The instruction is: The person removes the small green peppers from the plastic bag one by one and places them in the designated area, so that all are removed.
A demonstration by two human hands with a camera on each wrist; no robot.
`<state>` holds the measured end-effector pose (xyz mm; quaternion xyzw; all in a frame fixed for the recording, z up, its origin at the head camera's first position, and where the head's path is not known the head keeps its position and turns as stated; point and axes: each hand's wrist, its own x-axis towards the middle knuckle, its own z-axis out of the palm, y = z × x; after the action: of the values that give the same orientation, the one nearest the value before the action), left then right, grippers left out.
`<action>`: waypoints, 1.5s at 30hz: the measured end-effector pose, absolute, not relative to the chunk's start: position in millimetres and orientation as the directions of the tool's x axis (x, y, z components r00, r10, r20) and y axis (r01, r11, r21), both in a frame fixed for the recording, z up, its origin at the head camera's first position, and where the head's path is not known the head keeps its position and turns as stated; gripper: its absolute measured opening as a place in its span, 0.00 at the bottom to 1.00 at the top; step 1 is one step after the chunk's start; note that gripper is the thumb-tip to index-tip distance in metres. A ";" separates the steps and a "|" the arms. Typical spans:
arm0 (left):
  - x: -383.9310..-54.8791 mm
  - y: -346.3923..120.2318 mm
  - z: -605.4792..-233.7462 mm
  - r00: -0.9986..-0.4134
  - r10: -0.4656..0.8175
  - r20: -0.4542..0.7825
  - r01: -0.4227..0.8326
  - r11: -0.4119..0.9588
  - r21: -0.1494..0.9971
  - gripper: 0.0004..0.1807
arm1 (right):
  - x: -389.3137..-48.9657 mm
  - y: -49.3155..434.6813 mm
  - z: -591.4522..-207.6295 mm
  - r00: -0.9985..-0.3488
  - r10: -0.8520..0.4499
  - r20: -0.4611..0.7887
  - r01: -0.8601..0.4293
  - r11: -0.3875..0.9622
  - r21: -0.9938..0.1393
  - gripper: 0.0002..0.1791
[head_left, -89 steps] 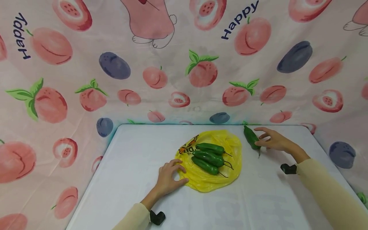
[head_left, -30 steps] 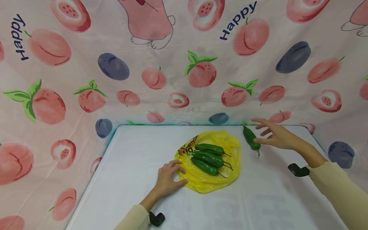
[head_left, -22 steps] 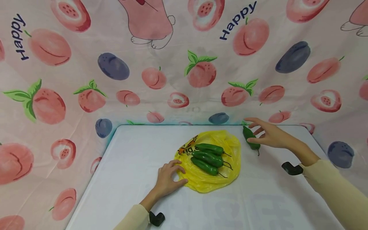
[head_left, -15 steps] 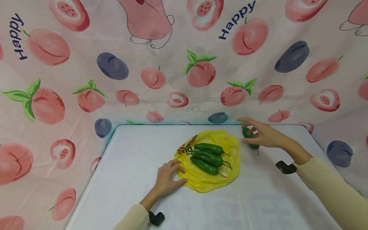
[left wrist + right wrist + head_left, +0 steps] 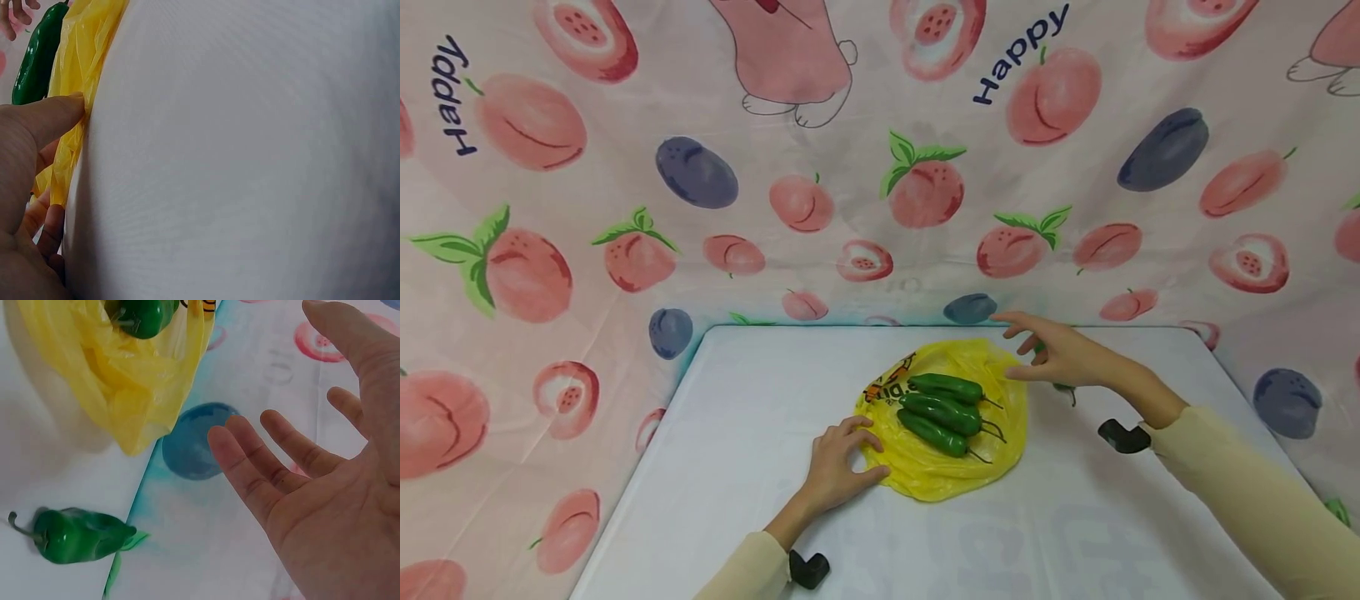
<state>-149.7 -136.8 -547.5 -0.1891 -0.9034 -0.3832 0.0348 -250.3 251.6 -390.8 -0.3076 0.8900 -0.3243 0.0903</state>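
Three green chili peppers [image 5: 942,412] lie side by side on a crumpled yellow plastic bag [image 5: 925,483], stems toward the right. My left hand [image 5: 837,475] rests at the bag's left edge, thumb and fingers spread apart and gently bent. In the left wrist view its thumb [image 5: 59,115] touches the yellow plastic. Over the bag's upper right edge hovers my right hand [image 5: 1063,354], fingers extended and holding nothing. A fourth loose chili pepper [image 5: 84,536] lies on the white table right of the bag; in the head view the right hand mostly covers it.
The white tabletop [image 5: 737,400] ends at a back edge against a fruit-printed cloth [image 5: 865,167]. Black wrist devices [image 5: 809,571] sit on both wrists beside the pale sleeves [image 5: 1247,483].
My right hand first leaves the loose chili pepper, lifting up and right, then sweeps left across it to the bag's upper right. The left hand, bag and peppers stay put.
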 end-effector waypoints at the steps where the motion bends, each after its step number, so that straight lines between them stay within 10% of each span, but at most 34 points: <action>1: -149.8 -136.9 -547.7 -0.926 0.316 0.207 0.368 0.635 0.679 0.13 | -250.5 249.8 -391.4 -0.791 -0.611 0.039 -0.493 0.597 -0.633 0.45; 45: -151.5 -138.4 -550.1 -0.920 0.322 0.221 0.383 0.633 0.672 0.13 | -243.9 175.0 -434.1 -0.633 -0.771 -0.073 -0.509 0.485 -0.711 0.43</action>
<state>-151.5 -138.4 -550.1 -0.1955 -0.9028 -0.3810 0.0400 -243.9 175.0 -434.1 -0.3813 0.8392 -0.3348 0.1957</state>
